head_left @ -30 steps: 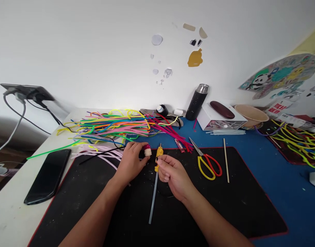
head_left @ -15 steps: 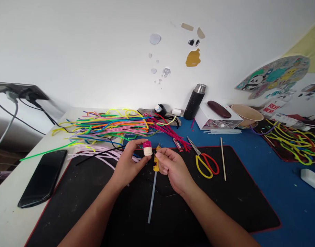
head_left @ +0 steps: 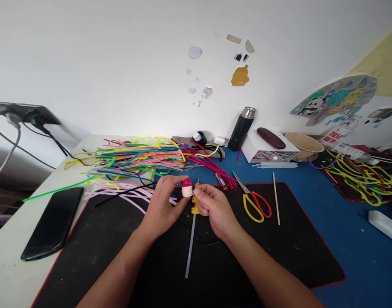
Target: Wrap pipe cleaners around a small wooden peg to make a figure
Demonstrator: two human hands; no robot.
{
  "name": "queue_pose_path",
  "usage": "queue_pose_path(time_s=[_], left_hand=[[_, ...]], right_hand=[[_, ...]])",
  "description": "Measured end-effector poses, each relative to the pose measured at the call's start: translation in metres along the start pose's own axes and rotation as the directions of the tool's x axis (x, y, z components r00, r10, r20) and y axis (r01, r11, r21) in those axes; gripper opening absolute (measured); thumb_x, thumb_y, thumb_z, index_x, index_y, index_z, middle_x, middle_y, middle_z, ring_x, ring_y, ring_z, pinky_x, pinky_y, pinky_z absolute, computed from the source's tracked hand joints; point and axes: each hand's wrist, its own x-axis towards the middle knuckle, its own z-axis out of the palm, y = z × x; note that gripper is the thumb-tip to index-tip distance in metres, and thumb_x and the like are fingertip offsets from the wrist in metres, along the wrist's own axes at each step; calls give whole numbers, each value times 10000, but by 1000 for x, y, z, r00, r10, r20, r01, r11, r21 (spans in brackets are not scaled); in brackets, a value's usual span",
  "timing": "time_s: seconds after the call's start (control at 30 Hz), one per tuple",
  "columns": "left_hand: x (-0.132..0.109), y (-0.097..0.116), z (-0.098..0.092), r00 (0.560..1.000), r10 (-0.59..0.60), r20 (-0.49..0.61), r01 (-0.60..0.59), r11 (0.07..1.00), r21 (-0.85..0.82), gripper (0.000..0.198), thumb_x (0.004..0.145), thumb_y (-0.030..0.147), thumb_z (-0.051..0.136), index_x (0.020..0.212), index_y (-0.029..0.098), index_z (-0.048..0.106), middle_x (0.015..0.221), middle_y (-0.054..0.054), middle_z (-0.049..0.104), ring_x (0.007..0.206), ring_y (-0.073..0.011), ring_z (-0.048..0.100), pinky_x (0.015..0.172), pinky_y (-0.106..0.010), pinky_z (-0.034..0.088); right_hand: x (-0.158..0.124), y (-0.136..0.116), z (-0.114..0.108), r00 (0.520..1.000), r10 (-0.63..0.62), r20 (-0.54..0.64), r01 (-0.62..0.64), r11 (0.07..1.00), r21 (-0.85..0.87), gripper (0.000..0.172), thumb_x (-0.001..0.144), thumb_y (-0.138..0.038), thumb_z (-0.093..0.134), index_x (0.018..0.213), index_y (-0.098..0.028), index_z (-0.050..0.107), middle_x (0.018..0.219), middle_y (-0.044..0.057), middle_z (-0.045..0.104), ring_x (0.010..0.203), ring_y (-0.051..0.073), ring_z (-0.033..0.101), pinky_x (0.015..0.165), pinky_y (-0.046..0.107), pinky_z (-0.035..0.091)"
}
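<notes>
Between thumb and fingers, my left hand point(head_left: 162, 205) grips a small pipe-cleaner roll point(head_left: 187, 191), magenta at the top and wound with cream below. Just to its right, my right hand point(head_left: 215, 209) is closed in a pinch near the cream part; whatever the fingertips hold is too small to make out. Partly hidden behind the right fingers, a yellow glue gun point(head_left: 195, 207) lies on the black mat point(head_left: 170, 273). A long translucent glue stick point(head_left: 190, 248) extends from it toward me.
Piled pipe cleaners point(head_left: 141, 156) lie at the back left, above a phone point(head_left: 53, 224). Scissors point(head_left: 253, 199) and a wooden stick point(head_left: 276, 199) lie to the right. Behind them are a black flask point(head_left: 242, 130), a white box point(head_left: 266, 147) and a bowl point(head_left: 305, 145).
The roll and my left hand have shifted slightly right, bringing the roll closer to my right fingertips. The right hand keeps its pinch. The camera view has moved a little.
</notes>
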Motion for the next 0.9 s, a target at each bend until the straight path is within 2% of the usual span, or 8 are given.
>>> queue_pose_path(time_s=[0.43,0.9], left_hand=[[0,3,-2,1000,29,3,-29,999,-17,403,949,206,667,1342,279,621,1265,-70,725,1178,-289,612,1039,-439,472],[-2,1,-1,994,107,3,-107,993,48,443,963,163,671,1380,271,564,1256,-63,710,1169,-267,605,1030,-445,490]], right_hand=[[0,0,0,1000,-4,5,4,1000,3,347,756,-450,886,812,-181,675,506,-109,382,464,61,280,479,238,195],[0,3,0,1000,18,-5,-18,1000,12,406,722,-492,914,811,-180,669,507,-110,386,466,54,279,474,229,197]])
